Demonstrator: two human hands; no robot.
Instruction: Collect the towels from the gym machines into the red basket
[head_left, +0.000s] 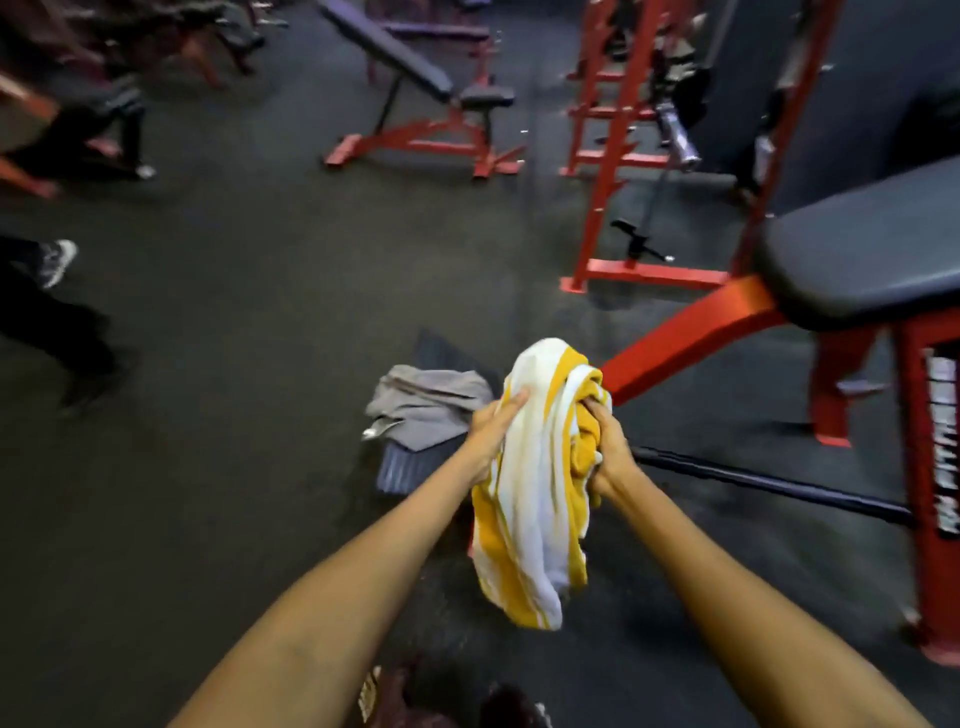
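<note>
1. On the dark gym floor (234, 364), open room lay left of centre; three red-framed machines crowded the right and far edges.
2. One padded bench (857, 260) stood at right.
3. One yellow-and-white towel (530, 493) hung bunched, mid-air.
4. One grey towel (426, 405) lay just beyond.
5. Left hand (491, 434) and right hand (613, 452) were both clenched on the striped towel.

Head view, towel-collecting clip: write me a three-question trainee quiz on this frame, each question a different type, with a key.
1. True or false: both hands grip the yellow-and-white striped towel.
2. Multiple choice: the grey towel lies A) on the black bench pad, B) low near the floor, beyond the left hand, C) over the right hand.
3. Fill in: the bench frames are painted ____.

Key: 1 true; 2 B; 3 red.
</note>
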